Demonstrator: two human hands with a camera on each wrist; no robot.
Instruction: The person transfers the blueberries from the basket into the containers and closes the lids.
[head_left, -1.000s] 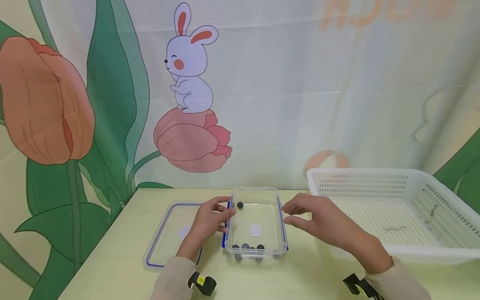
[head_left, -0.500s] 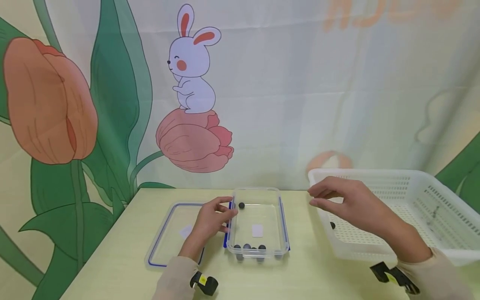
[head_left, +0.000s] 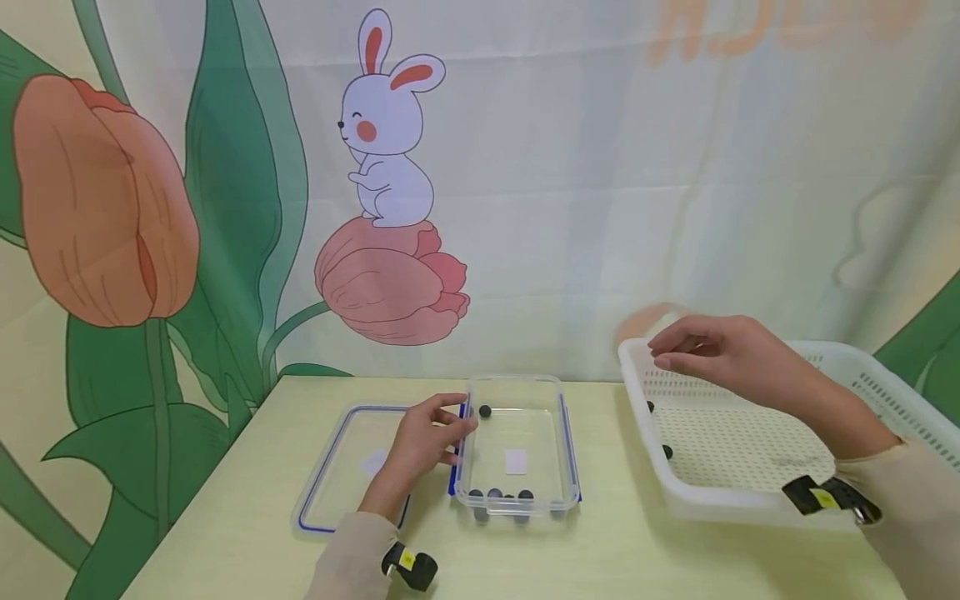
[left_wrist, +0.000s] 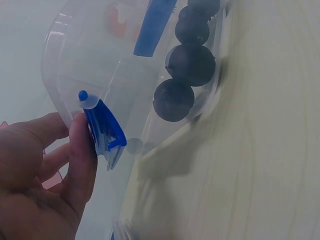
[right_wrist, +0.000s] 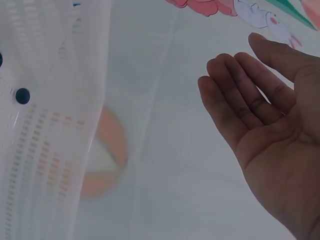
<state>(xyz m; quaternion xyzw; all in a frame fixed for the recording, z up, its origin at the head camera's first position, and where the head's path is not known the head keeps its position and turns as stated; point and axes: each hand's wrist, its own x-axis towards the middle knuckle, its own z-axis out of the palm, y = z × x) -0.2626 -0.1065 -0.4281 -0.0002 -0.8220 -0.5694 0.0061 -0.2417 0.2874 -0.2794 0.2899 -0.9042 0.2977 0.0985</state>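
Pinching the box's side, the left hand risked tipping it by a hard pull, which would roll the balls. The right hand hung relaxed above the basket, holding nothing. I counted one lid left of the left hand; to its right, one box, at least five balls inside; below the right hand, one basket, two balls visible.

We see a plain beige left sleeve, long and ending at the wrist behind the bare left hand, and a matching right sleeve behind the bare right hand. By the left cuff we make out a small black wrist camera bearing a yellow label; by the right, another black camera with its own yellow label, too small to read.
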